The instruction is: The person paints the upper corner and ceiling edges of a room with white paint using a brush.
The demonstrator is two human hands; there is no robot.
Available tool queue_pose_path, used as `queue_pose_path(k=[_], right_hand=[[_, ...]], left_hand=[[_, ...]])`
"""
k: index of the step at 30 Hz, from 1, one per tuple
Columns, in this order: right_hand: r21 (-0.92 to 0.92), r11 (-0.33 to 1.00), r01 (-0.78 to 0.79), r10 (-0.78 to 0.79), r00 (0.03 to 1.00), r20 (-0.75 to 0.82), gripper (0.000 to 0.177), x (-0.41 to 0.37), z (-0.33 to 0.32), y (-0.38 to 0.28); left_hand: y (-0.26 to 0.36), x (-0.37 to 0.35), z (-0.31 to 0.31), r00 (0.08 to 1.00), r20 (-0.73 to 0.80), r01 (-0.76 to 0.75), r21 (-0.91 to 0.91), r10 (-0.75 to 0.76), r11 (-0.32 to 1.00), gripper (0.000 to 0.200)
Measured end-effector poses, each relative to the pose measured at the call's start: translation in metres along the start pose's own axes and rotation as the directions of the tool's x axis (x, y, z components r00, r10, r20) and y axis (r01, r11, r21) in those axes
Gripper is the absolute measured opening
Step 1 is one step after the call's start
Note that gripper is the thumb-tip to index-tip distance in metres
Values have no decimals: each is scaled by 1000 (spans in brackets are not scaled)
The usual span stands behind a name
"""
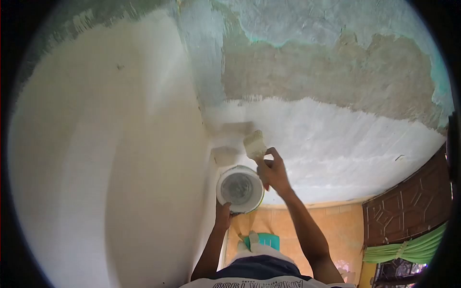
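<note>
My right hand (274,174) is closed round the handle of a paintbrush (255,145), whose pale, paint-coated bristles point up toward the wall. Below and to the left, my left hand (224,214) grips the near rim of a white paint bucket (253,196), thumb over the edge and fingers underneath. Greyish-white paint (236,188) shows in the bottom of the bucket. The brush is just above the bucket's far right rim, in front of the freshly whitened wall (307,144).
A bare grey-brown patch (326,72) and green-blue old paint (307,19) lie above the white area. The left wall (144,158) is mostly white. A turquoise plastic seat (269,240) is under my feet on orange tiles (307,230). At right are a brown carved panel (408,201) and green curtain (413,246).
</note>
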State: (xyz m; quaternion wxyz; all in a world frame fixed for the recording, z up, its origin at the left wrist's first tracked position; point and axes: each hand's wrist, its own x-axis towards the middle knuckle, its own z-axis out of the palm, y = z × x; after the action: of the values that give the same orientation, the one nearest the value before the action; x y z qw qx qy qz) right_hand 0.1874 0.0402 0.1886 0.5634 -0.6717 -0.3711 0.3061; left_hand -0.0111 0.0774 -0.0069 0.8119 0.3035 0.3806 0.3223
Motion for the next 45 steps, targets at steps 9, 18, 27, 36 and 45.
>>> queue_pose_path(k=[9,18,27,36,45], right_hand=[[-560,815,151,-10,969,247,31,-104,-67,51],[-796,552,248,47,944,326,39,-120,-41,135],[-768,591,249,17,947,320,33,-89,-64,168],[10,999,42,-42,909,415,26,-54,-79,108],[398,915,-59,-132,891,435,34,36,12,-11]], left_hand=[[1,-34,41,982,143,-151,227,121,962,83],[-34,-63,79,969,124,-246,406,214,880,82],[-76,-52,92,959,44,-268,452,279,851,81],[-98,-70,54,954,-291,-99,-76,73,992,72],[-109,-109,21,848,-499,-291,-155,179,944,67]])
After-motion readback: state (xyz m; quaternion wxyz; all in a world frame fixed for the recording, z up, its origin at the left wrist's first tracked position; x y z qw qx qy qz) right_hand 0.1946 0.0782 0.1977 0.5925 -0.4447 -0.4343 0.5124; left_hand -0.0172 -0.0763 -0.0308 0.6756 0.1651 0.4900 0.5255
